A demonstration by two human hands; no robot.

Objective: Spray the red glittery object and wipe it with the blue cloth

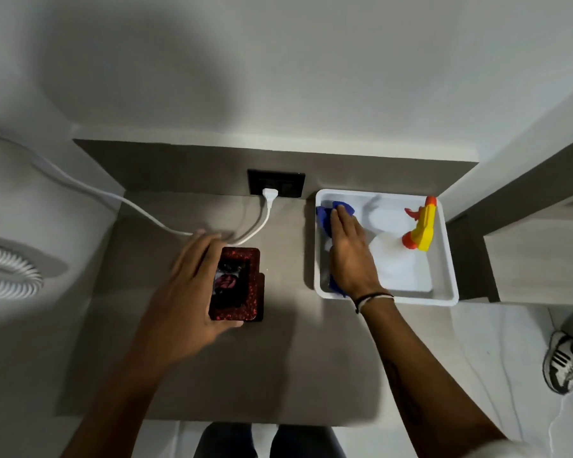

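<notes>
Fingers [339,214] flat on blue cloth [324,214] — spray bottle [407,249] beside, white cable [258,223] near red glittery object [242,285]

The right hand [351,256] covers most of the blue cloth [324,216]; the picture's right edge cuts off a shoe [567,365].

On the bench [278,375] the glittery object [240,285] lies left of centre under the left hand [192,292], with a tray [452,285] well to its right by the back panel. In the tray the cloth [326,214] lies at the left under the right hand [349,249], the spray bottle [400,259] to its right. A socket [276,183] with a plug [270,194] sits behind the object, its cable [113,196] running off left.
</notes>
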